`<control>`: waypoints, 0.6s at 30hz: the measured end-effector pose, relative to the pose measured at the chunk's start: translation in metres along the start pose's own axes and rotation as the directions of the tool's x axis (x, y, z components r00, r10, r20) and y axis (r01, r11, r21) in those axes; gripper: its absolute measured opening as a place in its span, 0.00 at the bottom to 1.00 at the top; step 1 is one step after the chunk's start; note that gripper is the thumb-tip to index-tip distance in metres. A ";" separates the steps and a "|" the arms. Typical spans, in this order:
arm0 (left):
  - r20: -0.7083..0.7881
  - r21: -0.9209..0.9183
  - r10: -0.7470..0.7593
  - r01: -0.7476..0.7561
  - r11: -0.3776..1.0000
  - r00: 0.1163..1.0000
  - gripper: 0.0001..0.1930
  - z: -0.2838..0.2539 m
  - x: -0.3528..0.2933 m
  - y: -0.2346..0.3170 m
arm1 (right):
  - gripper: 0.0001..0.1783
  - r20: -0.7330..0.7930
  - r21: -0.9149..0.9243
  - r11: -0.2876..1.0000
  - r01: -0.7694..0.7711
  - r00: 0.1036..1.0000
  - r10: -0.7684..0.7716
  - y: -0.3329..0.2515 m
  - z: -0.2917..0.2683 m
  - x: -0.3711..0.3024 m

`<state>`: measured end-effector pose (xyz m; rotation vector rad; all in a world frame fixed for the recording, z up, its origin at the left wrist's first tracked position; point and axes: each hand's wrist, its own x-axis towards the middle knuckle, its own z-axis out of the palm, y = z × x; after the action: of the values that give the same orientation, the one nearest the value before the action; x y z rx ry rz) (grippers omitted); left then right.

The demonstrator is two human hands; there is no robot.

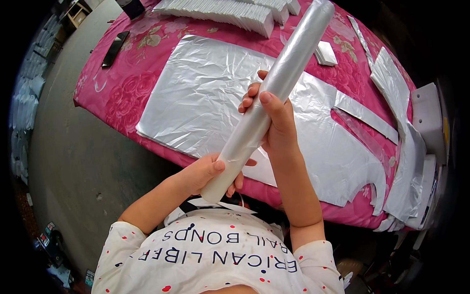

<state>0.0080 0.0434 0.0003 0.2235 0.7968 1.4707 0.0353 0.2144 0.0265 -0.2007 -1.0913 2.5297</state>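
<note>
A long, tight roll of silvery-white plastic film (pixel 304 41) slants across the middle, its lower end near my shirt and its upper end over the far side of the table. My left hand (pixel 201 172) wraps round the roll close to the lower end. Higher up, my right hand (pixel 279 117) grips it with the thumb on top and the fingers round the far side. Beneath the roll lies a flat stack of silvery plastic sheets (pixel 196 93), creased on top, with curved cutouts and strips at its right end.
A pink flowered cloth (pixel 129 100) covers the table. At the back are rows of folded white packets (pixel 225 17), with a small white stack (pixel 325 53) nearer. A black phone (pixel 115 49) lies far left. Loose silvery film (pixel 406 161) drapes over the right edge beside a white container (pixel 429 122).
</note>
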 end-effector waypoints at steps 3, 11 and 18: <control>-0.119 0.027 0.014 -0.011 1.000 0.993 0.34 -0.003 0.013 -0.004 | 0.35 -0.045 -0.047 0.999 0.018 0.999 -0.020 0.002 -0.019 -0.010; -0.329 0.754 0.287 0.068 0.653 0.900 0.22 0.020 0.027 -0.007 | 0.34 -0.069 -0.083 0.996 0.017 0.997 -0.023 0.007 -0.033 -0.020; -0.149 0.360 -0.255 0.293 0.886 0.955 0.29 -0.029 -0.017 -0.013 | 0.32 -0.245 0.056 0.994 0.095 0.966 -0.078 -0.015 -0.071 -0.003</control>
<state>0.0026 0.0165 -0.0223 0.3177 1.1448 1.0566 0.0613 0.2701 -0.0115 -0.4231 -0.8985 2.3841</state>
